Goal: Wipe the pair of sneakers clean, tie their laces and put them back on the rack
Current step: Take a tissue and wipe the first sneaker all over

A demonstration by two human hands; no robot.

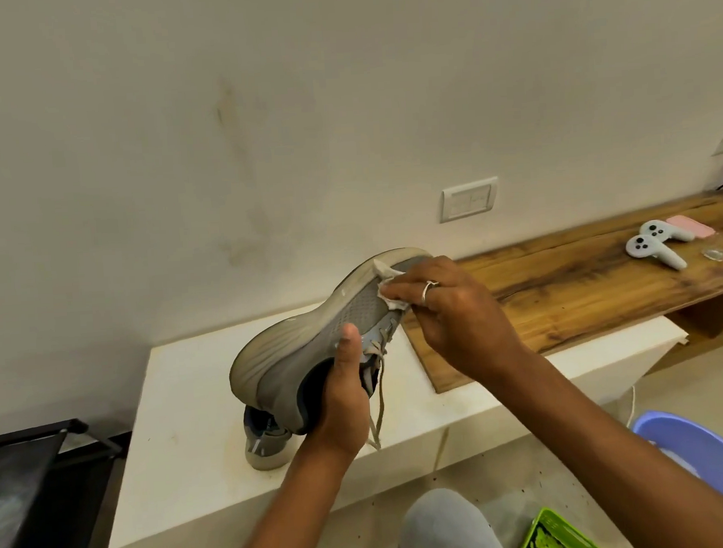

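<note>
A grey sneaker (296, 344) is held up on its side above the white bench (182, 409), sole facing left. My left hand (341, 404) grips it at the collar, thumb on the upper. Its loose laces (377, 398) hang down. My right hand (449, 311) presses a small white cloth (388, 291) against the toe part of the upper, fingers curled around the cloth. The second grey sneaker (264, 442) stands on the bench below the first, mostly hidden by it.
A black rack (31, 479) stands at the lower left. A wooden shelf (561, 288) at right carries two white controllers (653, 246) and a pink item (690, 226). A blue basin (704, 457) and a green basket (558, 536) sit on the floor at lower right.
</note>
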